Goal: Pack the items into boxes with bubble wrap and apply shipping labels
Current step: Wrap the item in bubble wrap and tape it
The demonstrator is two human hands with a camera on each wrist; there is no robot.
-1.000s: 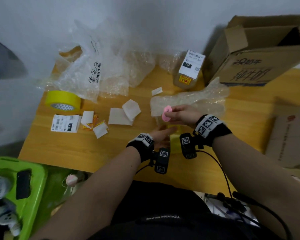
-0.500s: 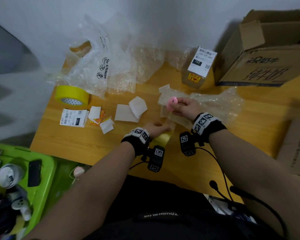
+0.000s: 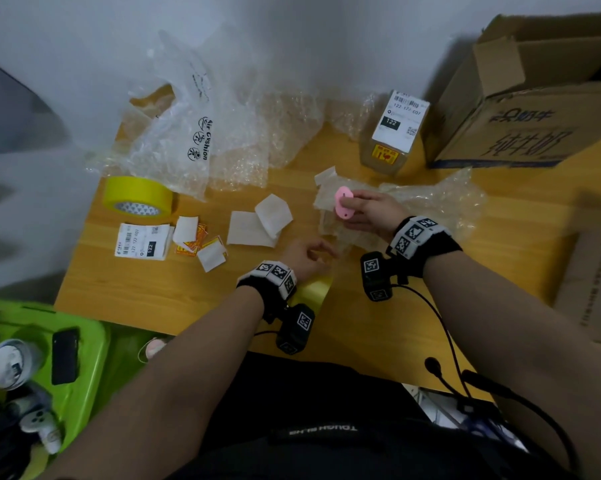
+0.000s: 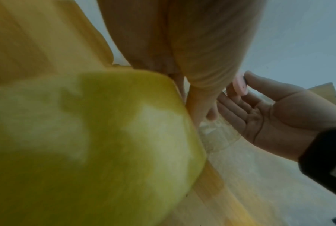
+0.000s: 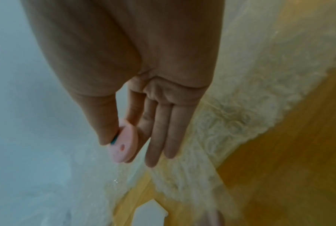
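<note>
**Pink Disc Pinched Above Bubble Wrap**

Head view: right hand [image 3: 368, 213] pinching pink disc [image 3: 343, 206] over bubble wrap [image 3: 430, 199] on desk [image 3: 153, 289]; left hand [image 3: 306, 254] loosely curled at the wrap's edge, grip unclear.

Left wrist view: yellow tape strip [image 4: 105, 145] filling the foreground.

Right wrist view: thumb and forefinger pinching disc, other fingers [image 5: 159, 134] straight.
</note>
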